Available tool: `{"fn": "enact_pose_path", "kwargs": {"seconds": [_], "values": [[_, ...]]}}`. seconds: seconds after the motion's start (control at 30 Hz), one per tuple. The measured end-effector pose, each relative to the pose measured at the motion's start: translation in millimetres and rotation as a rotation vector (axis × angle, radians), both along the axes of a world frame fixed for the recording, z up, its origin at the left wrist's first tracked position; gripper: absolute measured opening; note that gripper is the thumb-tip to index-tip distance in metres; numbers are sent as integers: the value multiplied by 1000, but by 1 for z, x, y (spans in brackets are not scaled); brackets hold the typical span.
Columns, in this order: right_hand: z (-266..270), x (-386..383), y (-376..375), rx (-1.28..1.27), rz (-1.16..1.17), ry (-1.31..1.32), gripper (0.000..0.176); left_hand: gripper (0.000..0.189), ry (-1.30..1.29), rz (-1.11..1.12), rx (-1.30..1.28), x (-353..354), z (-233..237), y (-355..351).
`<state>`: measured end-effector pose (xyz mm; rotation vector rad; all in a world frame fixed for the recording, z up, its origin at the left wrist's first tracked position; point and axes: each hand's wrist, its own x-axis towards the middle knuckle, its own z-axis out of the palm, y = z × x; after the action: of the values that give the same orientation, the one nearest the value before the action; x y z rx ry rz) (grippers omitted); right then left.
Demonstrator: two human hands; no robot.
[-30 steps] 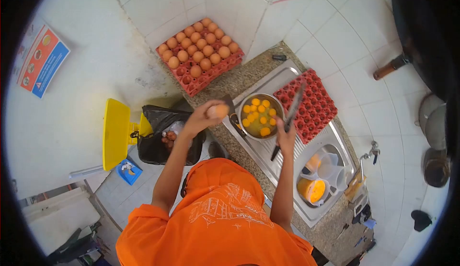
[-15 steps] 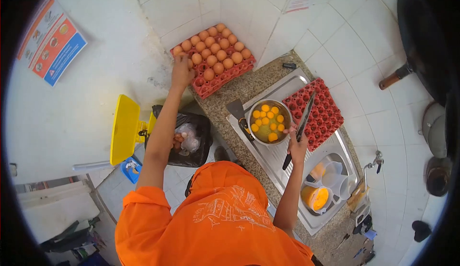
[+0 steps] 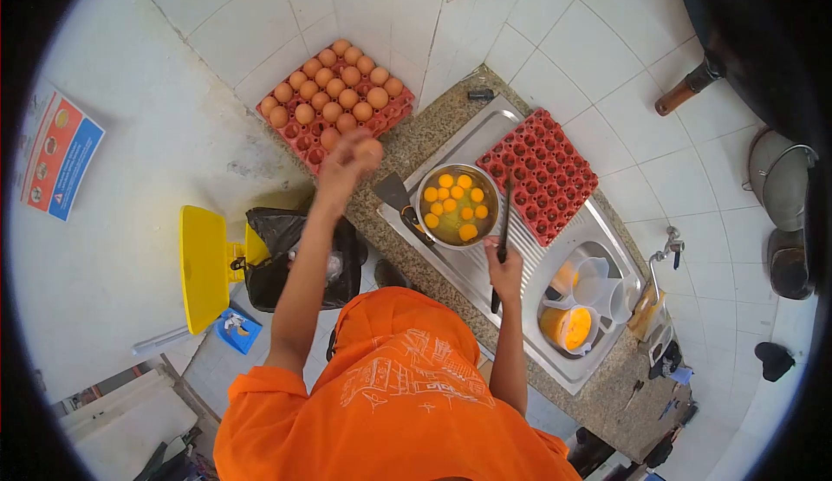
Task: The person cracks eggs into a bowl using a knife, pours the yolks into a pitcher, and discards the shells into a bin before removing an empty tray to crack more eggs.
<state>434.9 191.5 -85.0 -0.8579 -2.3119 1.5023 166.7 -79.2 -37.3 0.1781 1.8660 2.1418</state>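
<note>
My left hand (image 3: 345,162) holds a brown egg (image 3: 370,149) in the air, between the red tray of eggs (image 3: 303,141) and the metal bowl (image 3: 419,217). The bowl sits on the steel drainboard and holds several yolks (image 3: 457,201). My right hand (image 3: 503,264) grips a black knife (image 3: 503,217) by the handle, its blade pointing up along the bowl's right rim. An empty red egg tray (image 3: 542,174) lies just right of the bowl.
A sink basin (image 3: 581,303) holds plastic containers, with a tap (image 3: 665,251) beside it. A black bin bag (image 3: 276,256) with eggshells and a yellow dustpan (image 3: 200,266) stand on the floor to the left. A spatula (image 3: 396,196) lies next to the bowl.
My left hand reached to the full egg tray, took an egg, and has come back toward the bowl. My right hand with the knife stayed beside the bowl.
</note>
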Motion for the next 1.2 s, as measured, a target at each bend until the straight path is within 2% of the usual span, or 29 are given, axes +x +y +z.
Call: {"fn": "enact_pose_path", "kwargs": {"seconds": [0.07,0.1,0.17,0.3,0.37,0.57,0.7,0.77,0.87,0.93,1.0,1.03,1.1,1.17,1.2], "values": [[1,-8,-11,44,79,35,21,40,-452,-136,366,23,-15,21],[2,-9,-13,43,85,36,21,40,-450,-130,366,34,-20,24],[3,-9,-19,41,122,64,22,25,-620,-158,479,50,-27,23],[3,-6,-26,-6,146,-20,22,20,-651,-55,412,64,-49,-5],[1,-9,-29,-20,193,-38,22,22,-474,-59,-26,69,-53,-24],[5,-24,-49,-110,342,-80,25,38,-331,88,-356,69,-64,-64],[-6,-31,-57,-106,374,-22,27,43,-368,20,-512,68,-102,-79],[-14,-30,-57,-62,398,30,28,48,-480,2,-618,71,-116,-75],[5,-25,-55,-51,412,-96,26,48,-587,-17,-596,79,-141,-97],[10,-19,-52,-113,373,-137,25,42,-134,83,-872,101,-235,-148],[8,-14,-46,-177,326,-173,23,34,-300,55,-979,106,-216,-174],[3,-11,-44,-157,310,-140,22,34,-295,44,-980,101,-220,-183],[-2,-4,-42,-139,291,-116,20,33,-465,178,-517,98,-230,-194],[0,-3,-40,-125,274,-180,20,38,-673,205,64,90,-160,-164],[-1,-4,-39,-120,269,-187,20,40,-628,131,198,85,-135,-146]]}}
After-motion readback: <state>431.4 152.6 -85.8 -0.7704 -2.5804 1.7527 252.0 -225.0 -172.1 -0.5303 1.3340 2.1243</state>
